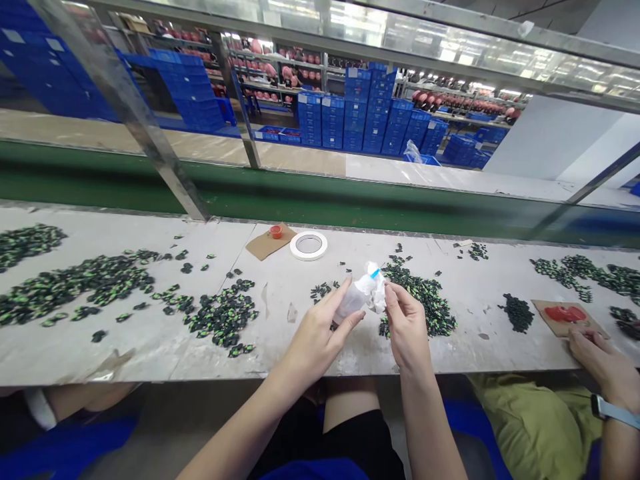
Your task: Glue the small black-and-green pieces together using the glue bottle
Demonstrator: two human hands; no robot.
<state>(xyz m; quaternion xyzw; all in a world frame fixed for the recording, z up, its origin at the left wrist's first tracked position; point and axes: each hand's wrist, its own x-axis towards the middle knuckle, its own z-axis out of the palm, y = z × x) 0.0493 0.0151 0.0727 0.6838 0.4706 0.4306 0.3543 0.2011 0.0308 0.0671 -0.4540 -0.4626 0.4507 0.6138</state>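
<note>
Two hands: left hand (325,325), right hand (407,323), both pinching one crumpled white bundle (367,291) with one blue strip (375,273), over the table (165,347) between near and far edges. Toward far edge: one tape roll (309,257); one cardboard piece (263,247) bearing one red round item (276,231). Black-and-green parts (223,313), uncountable.

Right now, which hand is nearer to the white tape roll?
Left. The left hand is on the near side of the white tape roll; the right hand is farther off, to the right.
</note>
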